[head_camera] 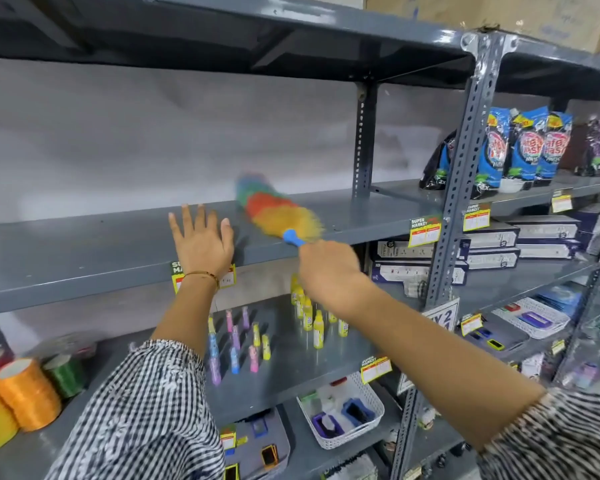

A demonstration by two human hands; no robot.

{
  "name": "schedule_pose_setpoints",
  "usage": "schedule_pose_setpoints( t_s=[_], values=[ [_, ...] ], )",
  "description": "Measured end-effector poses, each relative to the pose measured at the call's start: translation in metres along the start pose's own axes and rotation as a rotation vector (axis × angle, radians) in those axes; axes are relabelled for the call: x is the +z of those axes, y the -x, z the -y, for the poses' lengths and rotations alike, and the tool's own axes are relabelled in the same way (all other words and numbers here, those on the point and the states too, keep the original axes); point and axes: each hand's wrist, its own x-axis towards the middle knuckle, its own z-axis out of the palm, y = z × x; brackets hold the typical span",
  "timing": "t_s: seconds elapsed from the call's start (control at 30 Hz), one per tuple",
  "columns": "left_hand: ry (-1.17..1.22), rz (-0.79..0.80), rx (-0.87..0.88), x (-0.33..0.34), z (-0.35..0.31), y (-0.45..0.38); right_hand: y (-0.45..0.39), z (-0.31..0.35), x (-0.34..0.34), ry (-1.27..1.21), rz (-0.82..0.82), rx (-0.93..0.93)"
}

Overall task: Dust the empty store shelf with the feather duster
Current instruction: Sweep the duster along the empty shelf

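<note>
Here, the left hand (201,240) is laid flat on the front edge of the grey shelf (84,251), palm down, fingers spread wide, the arm stretched up from a checked sleeve (142,410). Just to its right, the duster (274,209) is pressed onto the shelf, feathers blurred. Its blue handle (293,237) is gripped in the closed right hand (326,268), arm extended.

Feather duster (278,211) head smeared by motion blur; far tip indistinct vs. back wall. Handle mostly hidden inside right hand (329,268), only a blue stub shows. Left wrist covers part of a price tag (229,276). Shelf (84,251) cut off at left edge. Price-tag print too small to read.
</note>
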Motion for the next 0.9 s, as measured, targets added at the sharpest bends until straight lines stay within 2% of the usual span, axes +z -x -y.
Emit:
schedule_pose_setpoints(
  t_s=[0.2, 0.33, 0.47, 0.57, 0.7, 0.9],
  values=[
    [0.003, -0.012, -0.08, -0.014, 0.032, 0.004, 0.005, 0.078, -0.019, -0.091, -0.019, -0.251],
    [-0.008, -0.073, -0.151, -0.028, 0.063, 0.008, 0.0, 0.09, -0.031, -0.24, -0.038, -0.325],
    [-0.02, -0.105, -0.138, -0.036, 0.076, 0.012, -0.024, 0.056, -0.034, -0.315, -0.073, -0.304],
    [-0.036, -0.056, -0.145, -0.035, 0.07, 0.01, -0.039, 0.023, -0.027, -0.353, -0.065, -0.167],
    [-0.078, 0.025, -0.146, -0.026, 0.065, 0.012, -0.046, -0.005, -0.011, -0.169, -0.06, -0.077],
    [-0.108, -0.003, -0.146, -0.02, 0.069, 0.012, -0.048, 0.008, -0.001, -0.029, -0.097, -0.33]
  ],
)
